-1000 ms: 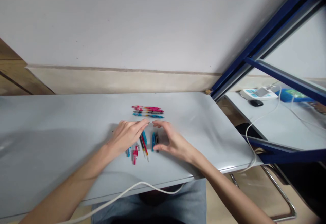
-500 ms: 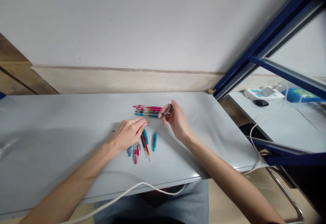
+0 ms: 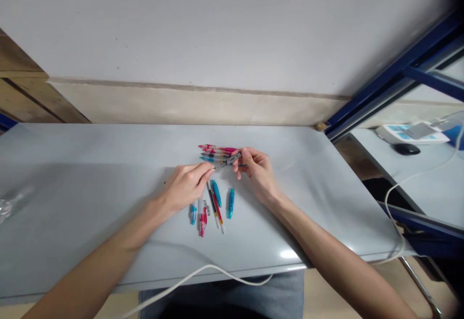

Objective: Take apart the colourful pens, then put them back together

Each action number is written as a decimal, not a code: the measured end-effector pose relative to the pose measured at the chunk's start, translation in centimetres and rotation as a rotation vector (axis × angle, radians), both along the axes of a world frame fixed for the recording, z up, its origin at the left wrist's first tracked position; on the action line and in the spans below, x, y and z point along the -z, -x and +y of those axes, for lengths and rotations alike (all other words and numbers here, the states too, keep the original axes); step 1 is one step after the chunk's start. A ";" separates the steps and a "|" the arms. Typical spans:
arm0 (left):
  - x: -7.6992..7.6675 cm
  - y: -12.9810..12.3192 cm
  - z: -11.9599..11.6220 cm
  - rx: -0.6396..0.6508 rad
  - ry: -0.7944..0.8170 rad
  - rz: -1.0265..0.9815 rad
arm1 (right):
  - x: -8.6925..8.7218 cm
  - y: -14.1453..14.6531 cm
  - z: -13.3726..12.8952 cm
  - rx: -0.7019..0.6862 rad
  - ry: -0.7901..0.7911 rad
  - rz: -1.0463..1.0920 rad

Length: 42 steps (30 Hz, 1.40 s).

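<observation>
My left hand [image 3: 186, 186] rests low over the grey-blue tabletop [image 3: 308, 188], apparently shut on a thin pen refill [image 3: 217, 166]; a dark tip shows past the hand's far side. My right hand [image 3: 256, 168] pinches small grey pliers [image 3: 233, 159], their nose close to my left fingertips. Beyond both hands lie several pink and blue pens [image 3: 217, 152] side by side. Nearer me, below the hands, are loose pen parts: a blue barrel [image 3: 216, 193], a blue cap [image 3: 231, 203], red-and-yellow refills [image 3: 216, 211] and a pink clear piece [image 3: 202, 221].
A white cable [image 3: 203, 273] runs over the near table edge above my jeans. A second desk to the right holds a white device [image 3: 411, 133] and a black mouse [image 3: 406, 149]. A blue metal frame [image 3: 409, 67] stands beyond the table's right corner.
My right hand has picked up the grey pliers from beside the blue cap and brought them to my left fingertips. The view has also shifted, moving the table's contents rightward.
</observation>
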State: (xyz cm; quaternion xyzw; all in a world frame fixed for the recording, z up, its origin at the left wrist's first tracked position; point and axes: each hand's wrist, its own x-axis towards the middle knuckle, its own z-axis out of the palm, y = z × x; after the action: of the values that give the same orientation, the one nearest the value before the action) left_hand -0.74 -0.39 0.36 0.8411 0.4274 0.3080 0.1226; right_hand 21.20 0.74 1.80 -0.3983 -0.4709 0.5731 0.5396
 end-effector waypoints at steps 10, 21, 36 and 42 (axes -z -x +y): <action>-0.1 0.1 0.0 -0.003 0.004 -0.040 | 0.0 0.2 -0.3 0.030 -0.058 -0.070; -0.7 0.5 0.3 -0.059 0.047 0.029 | -0.1 0.1 -0.4 -0.086 -0.057 -0.118; -1.4 -2.0 -1.1 0.129 -0.058 0.036 | 0.0 2.0 -2.8 -0.017 -0.400 -0.681; -2.3 -1.9 -1.2 0.134 -0.236 0.003 | 0.3 1.3 -1.8 -0.011 -0.229 -0.483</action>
State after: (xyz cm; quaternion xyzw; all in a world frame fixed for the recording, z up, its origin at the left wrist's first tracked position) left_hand 1.19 -1.55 2.66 0.8768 0.3311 0.3461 0.0423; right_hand 19.87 -1.06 1.46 -0.4573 -0.6500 0.4075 0.4499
